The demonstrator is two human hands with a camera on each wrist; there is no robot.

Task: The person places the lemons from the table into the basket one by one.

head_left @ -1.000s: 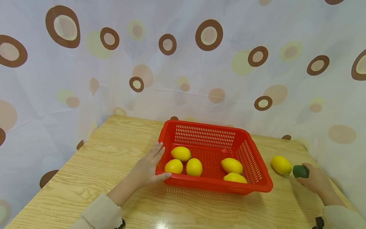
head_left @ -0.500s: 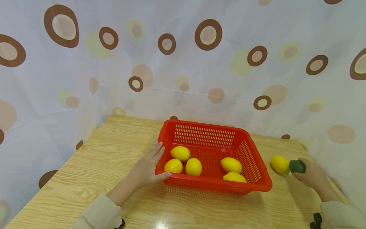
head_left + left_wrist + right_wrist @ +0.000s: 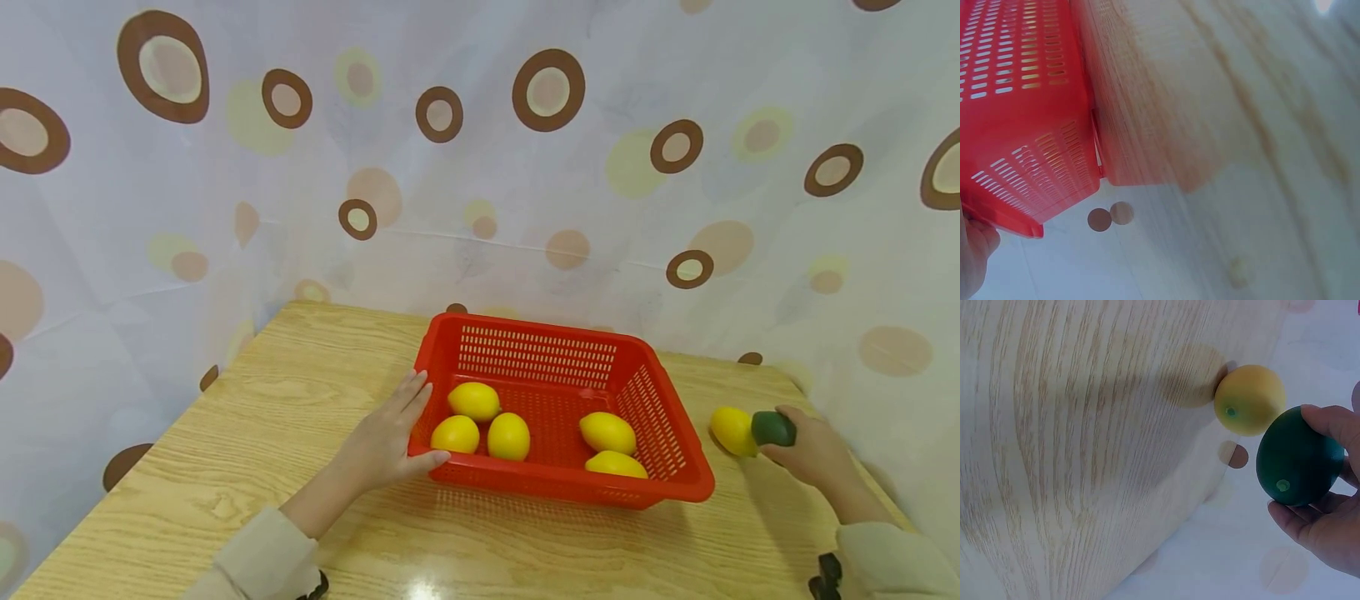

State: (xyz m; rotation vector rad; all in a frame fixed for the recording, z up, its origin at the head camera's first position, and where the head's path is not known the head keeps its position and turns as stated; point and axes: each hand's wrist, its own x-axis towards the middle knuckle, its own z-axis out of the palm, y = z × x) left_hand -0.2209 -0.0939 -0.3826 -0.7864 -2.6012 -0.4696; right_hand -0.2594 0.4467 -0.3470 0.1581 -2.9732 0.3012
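Observation:
My left hand (image 3: 390,433) rests on the near left corner of a red plastic basket (image 3: 540,479), fingers extended along its left rim and thumb over the front rim. Inside sit several yellow lemons (image 3: 510,437), some at the left and some at the right. Off to the right, my right hand (image 3: 813,450) grips a smooth, dark green avocado (image 3: 773,429) between thumb and fingers. It overlaps another lemon (image 3: 731,430) lying on the table beyond the basket's right side. In the right wrist view, the avocado (image 3: 1297,459) shows a pale stem spot, with the lemon (image 3: 1250,400) behind.
The basket stands on a wood-grain table (image 3: 300,392). A pale curtain (image 3: 480,167) printed with brown rings and coloured dots hangs behind and on both sides.
My right hand has moved left with the avocado, from beside the loose lemon to overlapping it in view. The left hand and the basket stay in place.

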